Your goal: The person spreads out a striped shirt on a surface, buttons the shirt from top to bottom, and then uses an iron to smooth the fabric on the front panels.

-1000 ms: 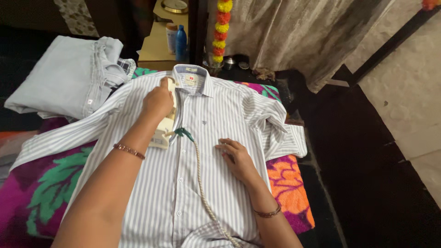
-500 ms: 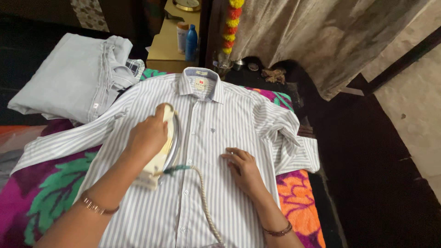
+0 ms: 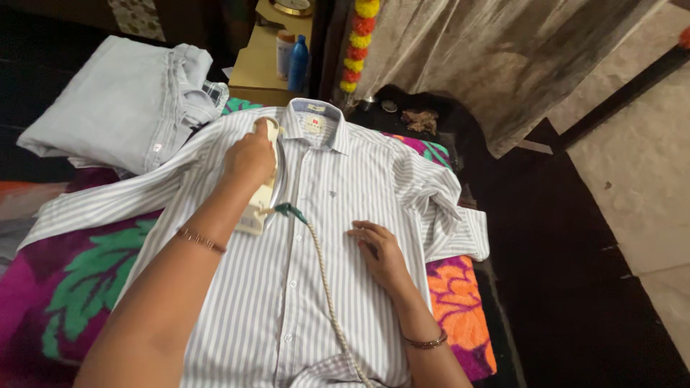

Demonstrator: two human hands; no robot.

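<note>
A striped shirt lies buttoned and face up on a floral blanket covering the worktop. The right hand rests flat on its front, fingers spread, holding nothing. A braided cord crosses the placket; it could snag on buttons or drag creases into the cloth. The left hand is clamped on a cream iron near the collar; lingering there might scorch the fabric. Beyond, a folded pale shirt lies just beside the sleeve.
</note>
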